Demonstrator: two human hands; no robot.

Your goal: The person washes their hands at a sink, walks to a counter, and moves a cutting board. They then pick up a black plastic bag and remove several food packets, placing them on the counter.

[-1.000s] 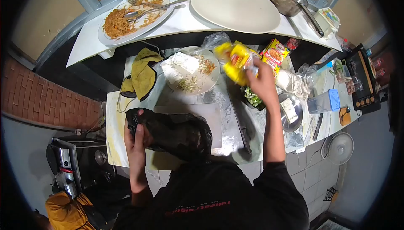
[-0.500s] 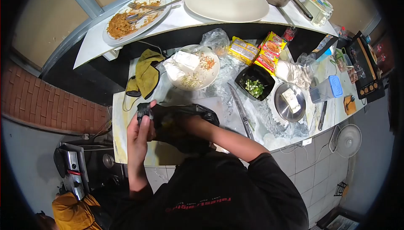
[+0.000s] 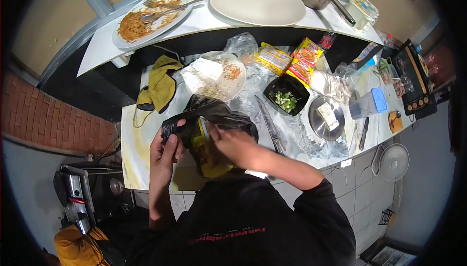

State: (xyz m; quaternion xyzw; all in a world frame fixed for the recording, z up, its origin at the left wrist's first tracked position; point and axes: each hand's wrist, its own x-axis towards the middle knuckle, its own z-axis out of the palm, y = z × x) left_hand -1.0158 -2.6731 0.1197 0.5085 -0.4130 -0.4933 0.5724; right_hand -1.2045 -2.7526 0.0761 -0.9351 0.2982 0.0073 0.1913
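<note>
My left hand (image 3: 168, 144) pinches the gathered edge of a black plastic bag (image 3: 214, 106) near the front of the marble-patterned table. My right hand (image 3: 236, 145) is at the bag's mouth, its fingers closed at the edge of a yellow packet (image 3: 198, 145). The packet is partly out of the bag, and its lower part is in shadow. Behind the bag a cream plate (image 3: 233, 88) bears white blocks (image 3: 208, 68) and shredded bits. To the right lies a long knife (image 3: 269, 122), with a black bowl (image 3: 272, 95) of chopped green onion beyond it.
A metal plate (image 3: 315, 127) holds a white block. Around it are yellow-red seasoning packets (image 3: 306, 60), a blue-lidded container (image 3: 360, 109) and a second knife (image 3: 364, 133). A yellow-black cloth (image 3: 163, 83) lies left. The raised shelf holds a noodle plate (image 3: 119, 41) and an oval platter (image 3: 258, 3).
My right hand has come up out of the bag, and the yellow packet now shows at its opening. The bag stands higher and wider. My left hand keeps its hold.
</note>
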